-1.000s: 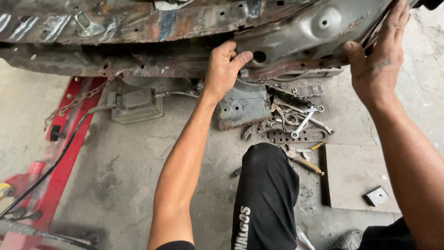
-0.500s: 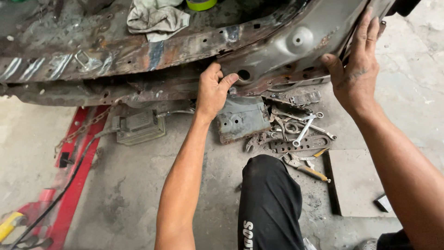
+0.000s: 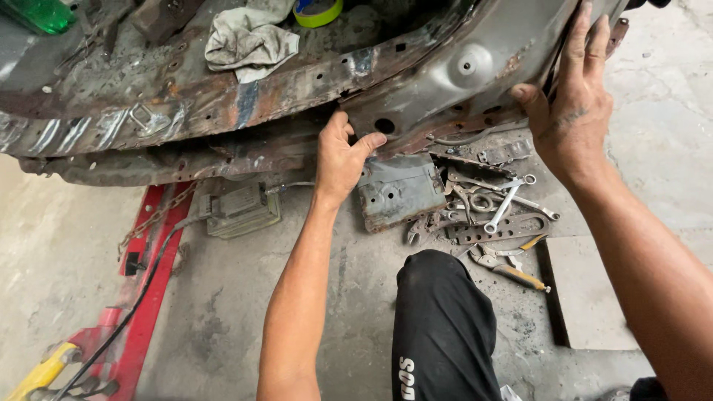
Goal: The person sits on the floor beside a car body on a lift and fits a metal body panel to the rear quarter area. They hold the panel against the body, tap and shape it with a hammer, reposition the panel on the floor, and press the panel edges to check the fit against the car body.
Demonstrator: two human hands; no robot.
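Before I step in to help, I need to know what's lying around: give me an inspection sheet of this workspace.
Surface: stained concrete floor, dusty.
Job's things: rusty sheet-metal car body panel with a grey section, raised above the floor.
Clutter: wrenches, pliers and a bent metal plate on the floor; rag, tape roll and green bottle on the panel.
Grippers: left hand grips the panel's lower edge; right hand presses the grey section.
Cables: black cable runs to a grey box.
Surroundings: red frame, chain.
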